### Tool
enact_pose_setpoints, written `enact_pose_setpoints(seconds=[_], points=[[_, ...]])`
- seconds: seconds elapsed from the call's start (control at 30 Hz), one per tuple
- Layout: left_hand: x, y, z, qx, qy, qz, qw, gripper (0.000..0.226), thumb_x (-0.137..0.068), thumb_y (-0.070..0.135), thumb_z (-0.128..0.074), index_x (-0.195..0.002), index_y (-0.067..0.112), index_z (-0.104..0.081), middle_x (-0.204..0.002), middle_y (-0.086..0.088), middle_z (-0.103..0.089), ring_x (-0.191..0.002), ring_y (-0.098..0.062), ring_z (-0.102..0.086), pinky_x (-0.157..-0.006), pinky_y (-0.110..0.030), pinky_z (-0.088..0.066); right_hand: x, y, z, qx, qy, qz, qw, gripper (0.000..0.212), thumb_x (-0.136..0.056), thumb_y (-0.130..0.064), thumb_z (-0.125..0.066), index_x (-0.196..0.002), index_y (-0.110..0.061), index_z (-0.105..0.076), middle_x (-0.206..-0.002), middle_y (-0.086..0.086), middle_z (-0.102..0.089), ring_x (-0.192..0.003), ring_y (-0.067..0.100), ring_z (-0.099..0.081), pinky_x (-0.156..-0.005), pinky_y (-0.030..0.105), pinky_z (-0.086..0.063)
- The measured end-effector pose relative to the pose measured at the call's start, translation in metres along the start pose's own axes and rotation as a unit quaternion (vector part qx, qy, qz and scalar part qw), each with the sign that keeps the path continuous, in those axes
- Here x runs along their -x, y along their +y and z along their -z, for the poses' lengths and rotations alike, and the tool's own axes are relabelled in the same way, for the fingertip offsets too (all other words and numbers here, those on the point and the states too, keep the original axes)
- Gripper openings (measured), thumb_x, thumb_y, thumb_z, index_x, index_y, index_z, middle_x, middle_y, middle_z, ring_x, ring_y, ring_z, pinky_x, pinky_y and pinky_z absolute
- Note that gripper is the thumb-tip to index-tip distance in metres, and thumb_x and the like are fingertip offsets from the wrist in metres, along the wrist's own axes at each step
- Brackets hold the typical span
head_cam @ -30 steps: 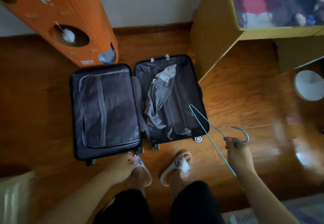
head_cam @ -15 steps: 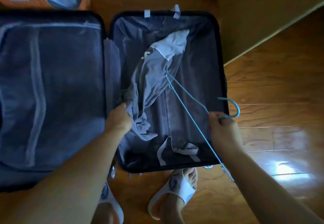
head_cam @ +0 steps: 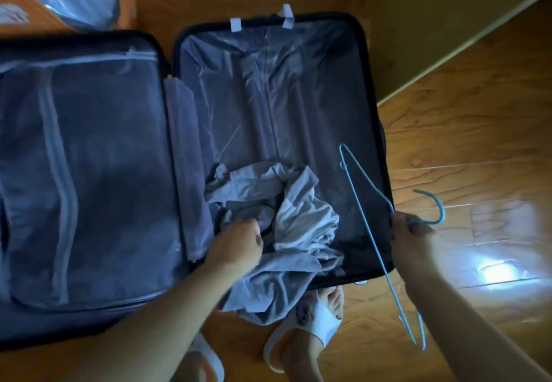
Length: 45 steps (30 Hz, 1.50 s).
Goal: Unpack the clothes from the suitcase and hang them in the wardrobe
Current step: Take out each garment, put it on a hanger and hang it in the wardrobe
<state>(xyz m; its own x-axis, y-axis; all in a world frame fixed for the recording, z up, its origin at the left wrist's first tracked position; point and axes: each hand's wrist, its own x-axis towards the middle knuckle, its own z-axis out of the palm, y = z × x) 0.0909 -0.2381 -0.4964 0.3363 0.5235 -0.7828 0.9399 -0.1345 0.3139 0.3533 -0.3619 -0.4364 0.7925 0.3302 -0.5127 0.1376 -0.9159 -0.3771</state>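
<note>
The left hand (head_cam: 239, 247) had its fingers bunched in the grey garment (head_cam: 286, 226), low centre of frame, half over the suitcase (head_cam: 370, 89) rim. The right hand (head_cam: 409, 238) pinched the blue hanger (head_cam: 367, 223). Threading and hanging remained undone.

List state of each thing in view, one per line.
suitcase: open flat on the floor
zipped divider: closed over the left half
grey garment: bunched, partly pulled over the near rim
blue wire hanger: bare, held near its hook
left hand: grips the garment
right hand: holds the hanger
</note>
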Motion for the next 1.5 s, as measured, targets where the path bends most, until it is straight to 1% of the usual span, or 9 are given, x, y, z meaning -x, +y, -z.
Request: enact_pose_setpoints(seconds=[0.2,0.33,0.57,0.73,0.87,0.97,1.1,1.27,1.5], points=[[-0.077,0.020,-0.010,0.144,-0.133,0.038,0.980,0.053,-0.098,0.042,-0.063,-0.144,0.022,-0.045,-0.128,-0.003,-0.057,-0.109,-0.022,-0.060,-0.088,-0.031,-0.047,-0.024,0.002,-0.010,-0.018,-0.009,-0.002,1.000,0.038,-0.075,-0.067,-0.033,-0.070,-0.042,-0.062,-0.066,0.007,-0.055,-0.068,0.029,-0.051,-0.072,0.053,-0.052],[-0.072,0.028,-0.069,-0.026,-0.165,-0.029,0.986,0.042,-0.097,0.038,-0.061,-0.134,0.024,-0.047,-0.130,-0.010,-0.060,-0.112,-0.029,-0.062,-0.092,-0.038,-0.051,-0.020,0.018,-0.019,-0.038,-0.034,-0.022,0.998,0.038,-0.075,-0.067,-0.036,-0.073,-0.041,-0.063,-0.060,0.004,-0.055,-0.067,0.032,-0.054,-0.072,0.055,-0.052],[-0.020,0.023,-0.063,0.298,0.086,0.078,0.947,0.005,-0.098,0.015,-0.060,-0.097,0.013,-0.063,-0.094,-0.009,-0.065,-0.094,-0.032,-0.063,-0.075,-0.034,-0.045,0.030,0.025,0.008,-0.060,-0.062,-0.037,0.996,0.033,-0.090,-0.054,-0.042,-0.067,-0.040,-0.060,-0.054,-0.002,-0.048,-0.059,0.024,-0.044,-0.062,0.040,-0.038],[0.099,0.045,0.074,0.498,0.185,0.025,0.847,0.019,-0.095,0.011,-0.066,-0.082,0.024,-0.060,-0.073,0.008,-0.064,-0.079,-0.017,-0.058,-0.074,-0.031,-0.047,0.101,-0.013,0.064,-0.065,-0.069,-0.014,0.995,0.028,-0.103,-0.038,-0.043,-0.092,-0.027,-0.066,-0.072,0.007,-0.064,-0.079,0.034,-0.062,-0.073,0.043,-0.049],[0.228,0.067,0.216,0.409,0.209,-0.074,0.885,0.008,-0.089,0.027,-0.064,-0.081,0.026,-0.062,-0.082,-0.005,-0.067,-0.081,-0.026,-0.067,-0.084,-0.048,-0.059,0.182,-0.082,0.129,-0.150,-0.055,0.031,0.987,0.031,-0.101,-0.034,-0.045,-0.126,-0.030,-0.063,-0.097,0.004,-0.072,-0.092,0.026,-0.066,-0.084,0.032,-0.052],[0.339,0.097,0.309,0.265,0.230,-0.127,0.928,0.012,-0.091,0.030,-0.064,-0.084,0.022,-0.058,-0.080,-0.006,-0.069,-0.079,-0.028,-0.066,-0.082,-0.054,-0.055,0.258,-0.141,0.198,-0.210,-0.062,0.088,0.972,0.037,-0.103,-0.020,-0.048,-0.136,-0.032,-0.058,-0.091,0.001,-0.063,-0.070,0.014,-0.055,-0.060,0.004,-0.041],[0.490,0.139,0.391,0.323,0.265,-0.160,0.894,0.017,-0.093,0.016,-0.066,-0.087,0.030,-0.060,-0.085,-0.010,-0.068,-0.083,-0.037,-0.068,-0.081,-0.058,-0.059,0.343,-0.187,0.280,-0.261,-0.093,0.184,0.943,0.043,-0.102,-0.015,-0.048,-0.132,-0.044,-0.058,-0.069,0.007,-0.048,-0.048,0.012,-0.039,-0.049,0.015,-0.041],[0.647,0.180,0.437,0.377,0.330,-0.220,0.837,0.024,-0.101,0.000,-0.052,-0.092,0.015,-0.069,-0.086,-0.008,-0.063,-0.072,-0.011,-0.064,-0.063,-0.025,-0.055,0.394,-0.222,0.367,-0.235,-0.163,0.319,0.904,0.029,-0.102,-0.014,-0.049,-0.115,-0.032,-0.067,-0.080,0.001,-0.057,-0.047,0.004,-0.047,-0.045,0.014,-0.035],[0.775,0.213,0.458,0.344,0.400,-0.260,0.809,0.024,-0.102,0.013,-0.052,-0.088,0.025,-0.068,-0.096,-0.009,-0.054,-0.088,-0.024,-0.047,-0.075,-0.039,-0.037,0.469,-0.312,0.504,-0.212,-0.255,0.520,0.787,0.029,-0.085,-0.020,-0.078,-0.111,-0.029,-0.067,-0.069,-0.016,-0.056,-0.065,0.001,-0.052,-0.067,0.019,-0.046]])
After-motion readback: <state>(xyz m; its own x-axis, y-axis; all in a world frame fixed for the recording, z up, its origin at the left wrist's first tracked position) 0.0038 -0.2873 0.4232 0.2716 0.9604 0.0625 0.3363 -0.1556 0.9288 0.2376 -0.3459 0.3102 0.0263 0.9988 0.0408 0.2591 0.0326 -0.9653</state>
